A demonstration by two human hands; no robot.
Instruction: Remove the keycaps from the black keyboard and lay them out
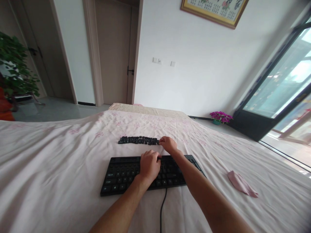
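A black computer keyboard [119,176] lies on the bed, with many of its upper keys looking bare, though its middle is partly hidden by my hands. My left hand [150,163] rests on it, fingers bent around its far edge and thumb pointing right. Beyond the keyboard, loose black keycaps [138,140] are laid out in a narrow band of rows. At the right end of that band my right hand [167,144] is closed in a pinch on a keycap [158,141]; its fingers cover most of it. My right forearm crosses above the keyboard's right part.
A pale pink flowered sheet [60,168] with wrinkles covers the bed. The keyboard's cable [161,210] runs towards me between my forearms. To the right lies a pink cloth item [241,184]. Potted purple flowers [221,117] stand on the floor beyond the bed, near a glass door.
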